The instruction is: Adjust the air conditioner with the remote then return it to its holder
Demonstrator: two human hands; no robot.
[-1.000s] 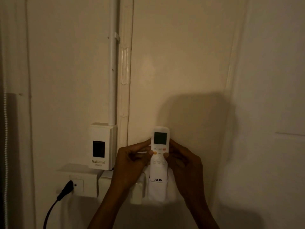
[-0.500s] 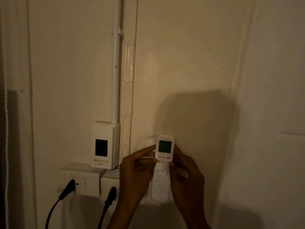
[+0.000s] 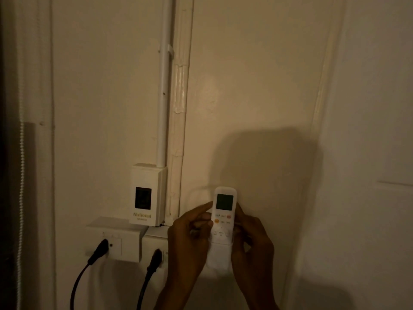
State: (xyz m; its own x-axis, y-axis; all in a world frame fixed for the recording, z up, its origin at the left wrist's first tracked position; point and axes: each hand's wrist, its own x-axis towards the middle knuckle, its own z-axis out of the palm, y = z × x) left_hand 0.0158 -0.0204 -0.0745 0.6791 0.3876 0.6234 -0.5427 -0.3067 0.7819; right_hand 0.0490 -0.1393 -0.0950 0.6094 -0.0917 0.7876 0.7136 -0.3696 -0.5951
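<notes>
A white air conditioner remote (image 3: pixel 224 209) with a dark screen and orange buttons stands upright against the wall, its lower half sunk into a white wall holder (image 3: pixel 219 257). My left hand (image 3: pixel 190 240) pinches the remote's left edge with thumb and fingers. On the other side, my right hand (image 3: pixel 252 240) grips its right edge, fingers curled around it. The remote's bottom is hidden inside the holder.
A white National breaker box (image 3: pixel 148 194) hangs left of the remote under a vertical conduit pipe (image 3: pixel 164 86). Below it sit two wall sockets (image 3: pixel 116 240), each with a black plug (image 3: pixel 99 251) and cable. A door frame (image 3: pixel 321 108) runs up on the right.
The remote has slid down into the holder, covering its brand label. Both hands followed it down, still on its sides. A second black plug has come into view.
</notes>
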